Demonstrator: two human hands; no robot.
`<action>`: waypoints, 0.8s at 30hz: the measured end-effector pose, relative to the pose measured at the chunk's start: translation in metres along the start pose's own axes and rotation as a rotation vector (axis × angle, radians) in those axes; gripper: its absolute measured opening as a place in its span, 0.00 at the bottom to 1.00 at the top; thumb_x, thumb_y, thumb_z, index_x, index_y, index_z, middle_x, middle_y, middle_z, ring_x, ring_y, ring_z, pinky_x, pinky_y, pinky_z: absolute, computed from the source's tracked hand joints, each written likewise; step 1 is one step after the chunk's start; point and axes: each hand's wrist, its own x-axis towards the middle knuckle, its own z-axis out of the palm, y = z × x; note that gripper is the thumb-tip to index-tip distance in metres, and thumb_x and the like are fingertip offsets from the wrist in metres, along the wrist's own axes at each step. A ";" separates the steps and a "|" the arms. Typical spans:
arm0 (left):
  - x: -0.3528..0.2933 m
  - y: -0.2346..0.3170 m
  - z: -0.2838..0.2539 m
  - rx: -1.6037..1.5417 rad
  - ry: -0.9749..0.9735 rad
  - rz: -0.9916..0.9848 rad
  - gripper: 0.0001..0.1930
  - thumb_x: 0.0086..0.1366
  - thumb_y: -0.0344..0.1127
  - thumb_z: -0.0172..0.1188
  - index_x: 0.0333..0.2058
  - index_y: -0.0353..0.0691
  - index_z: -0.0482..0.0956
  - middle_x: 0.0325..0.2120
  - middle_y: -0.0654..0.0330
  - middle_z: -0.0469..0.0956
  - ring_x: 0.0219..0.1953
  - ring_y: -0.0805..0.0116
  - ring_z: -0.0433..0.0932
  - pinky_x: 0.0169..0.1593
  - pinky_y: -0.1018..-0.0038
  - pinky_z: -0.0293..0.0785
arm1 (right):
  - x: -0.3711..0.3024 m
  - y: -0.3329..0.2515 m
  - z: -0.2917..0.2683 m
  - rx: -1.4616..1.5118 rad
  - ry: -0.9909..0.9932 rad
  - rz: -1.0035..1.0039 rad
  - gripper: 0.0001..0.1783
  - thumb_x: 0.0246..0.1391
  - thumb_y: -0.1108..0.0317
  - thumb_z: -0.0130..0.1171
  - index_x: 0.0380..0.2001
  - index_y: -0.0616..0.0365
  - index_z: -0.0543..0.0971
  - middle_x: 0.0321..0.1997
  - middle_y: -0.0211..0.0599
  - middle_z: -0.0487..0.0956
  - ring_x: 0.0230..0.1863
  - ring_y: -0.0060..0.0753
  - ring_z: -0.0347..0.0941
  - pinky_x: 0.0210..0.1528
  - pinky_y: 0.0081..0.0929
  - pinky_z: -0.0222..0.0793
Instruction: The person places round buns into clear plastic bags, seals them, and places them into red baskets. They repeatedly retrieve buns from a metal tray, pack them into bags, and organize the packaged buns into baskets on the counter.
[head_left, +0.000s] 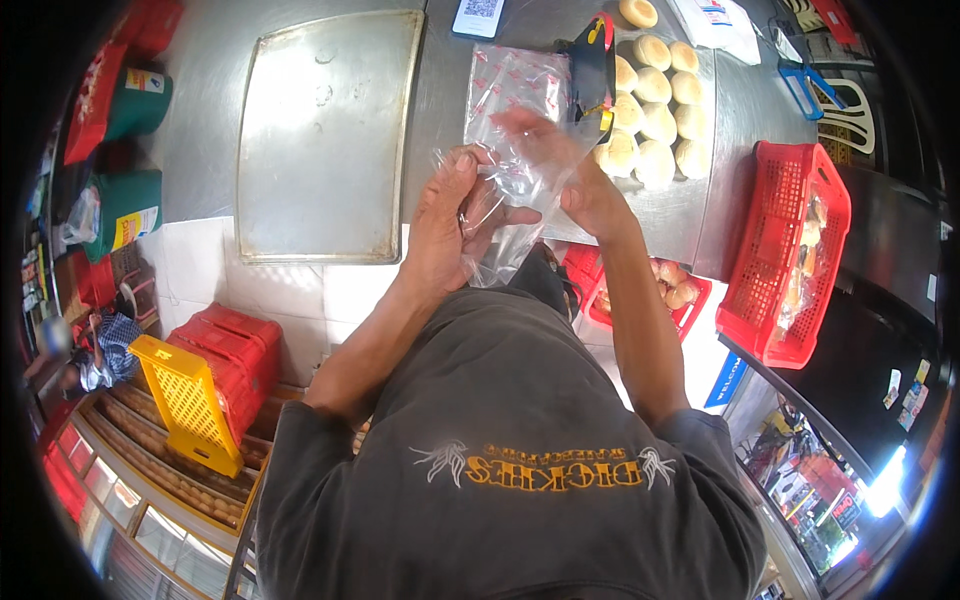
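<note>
On the steel bench [215,120], at its far left, an empty metal baking tray [322,135] is laid flat, and to the right of it a second tray [690,215] is loaded with round pale buns [655,105] set in rows. Further right, a red plastic crate [785,250] is seen tilted against the bench edge, with wrapped goods inside it (their kind cannot be told). Near the left, below the bench, red crates [235,345] are stacked and a yellow crate [190,400] is leaned against them. Between the two trays a stack of clear printed bags [515,85] is laid, with a dark tape dispenser [595,70] just beside it.

In the middle, above the near bench edge, a clear plastic bag [510,190] is held up between both hands. Its left edge is pinched by the left hand [445,225], thumb against fingers. The right hand [565,165] is pushed into the mouth of the bag, its fingers spread inside the film (blurred).
</note>
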 end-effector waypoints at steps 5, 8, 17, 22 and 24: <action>0.005 0.026 -0.029 0.256 0.066 0.047 0.12 0.76 0.43 0.56 0.47 0.41 0.76 0.24 0.68 0.72 0.29 0.77 0.75 0.47 0.67 0.81 | 0.006 0.000 -0.003 -0.043 -0.079 0.387 0.13 0.56 0.63 0.72 0.37 0.61 0.84 0.33 0.29 0.84 0.35 0.20 0.78 0.43 0.23 0.72; 0.014 0.058 -0.069 0.764 0.029 0.019 0.17 0.71 0.39 0.64 0.53 0.39 0.76 0.46 0.59 0.81 0.42 0.71 0.80 0.56 0.71 0.75 | 0.009 -0.018 -0.012 -0.368 -0.022 0.427 0.12 0.57 0.63 0.71 0.35 0.61 0.84 0.28 0.26 0.81 0.29 0.16 0.73 0.33 0.22 0.70; 0.049 0.075 -0.055 1.378 -0.234 0.104 0.10 0.66 0.37 0.68 0.41 0.37 0.85 0.30 0.56 0.85 0.33 0.65 0.84 0.40 0.68 0.79 | 0.044 -0.041 0.008 -1.077 -0.259 0.210 0.20 0.55 0.56 0.70 0.42 0.61 0.82 0.40 0.43 0.84 0.42 0.42 0.81 0.48 0.37 0.74; 0.037 0.033 -0.073 1.330 0.215 0.337 0.13 0.73 0.45 0.59 0.37 0.39 0.80 0.19 0.53 0.78 0.22 0.66 0.76 0.30 0.62 0.73 | 0.023 -0.047 0.013 -1.154 0.161 -0.078 0.29 0.48 0.64 0.75 0.51 0.66 0.76 0.45 0.44 0.78 0.47 0.47 0.75 0.51 0.42 0.72; 0.036 -0.001 -0.075 0.675 0.132 0.236 0.13 0.71 0.43 0.64 0.31 0.41 0.79 0.20 0.70 0.77 0.26 0.79 0.73 0.28 0.72 0.68 | 0.015 -0.040 0.027 -0.931 0.058 0.168 0.28 0.45 0.68 0.77 0.48 0.65 0.77 0.40 0.37 0.80 0.36 0.33 0.77 0.42 0.30 0.74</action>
